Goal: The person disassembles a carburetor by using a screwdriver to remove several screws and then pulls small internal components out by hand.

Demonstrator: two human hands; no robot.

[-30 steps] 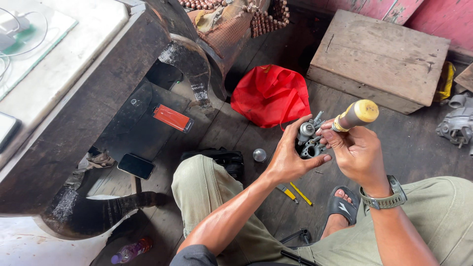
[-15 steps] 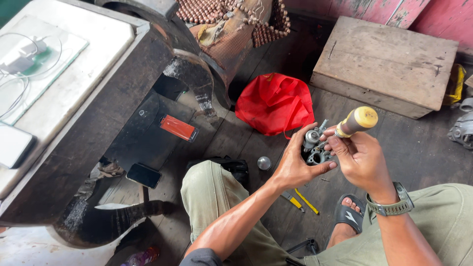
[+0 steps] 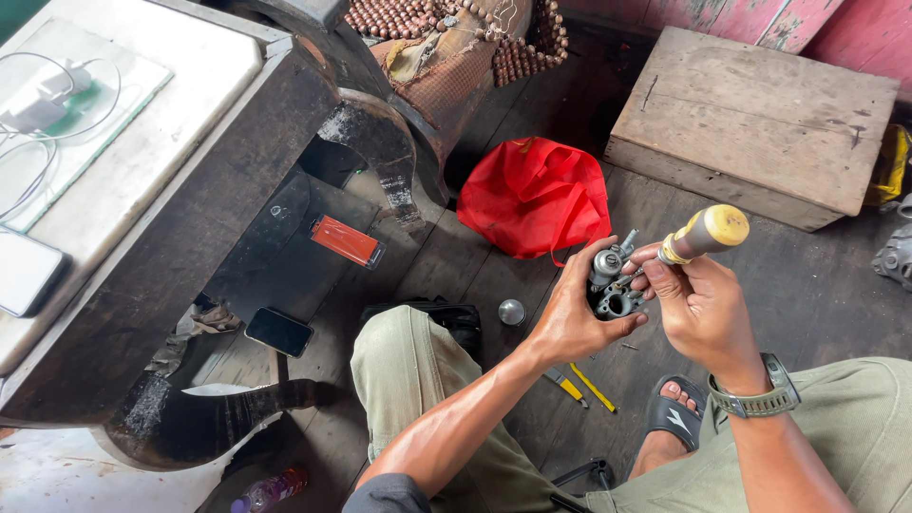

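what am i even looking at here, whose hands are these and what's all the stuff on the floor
This is one picture from a camera worn on a person's head, looking down at their own two hands and knees as they sit on a dark wooden floor.

The left hand grips a small grey metal engine part. The right hand, with a wristwatch, holds a screwdriver with a yellowish handle against that part.

Around them: a red cloth bag, a wooden box, a small metal ball, yellow-handled tools, a dark phone and a sandal on one foot. To the left stands a dark wooden bench.
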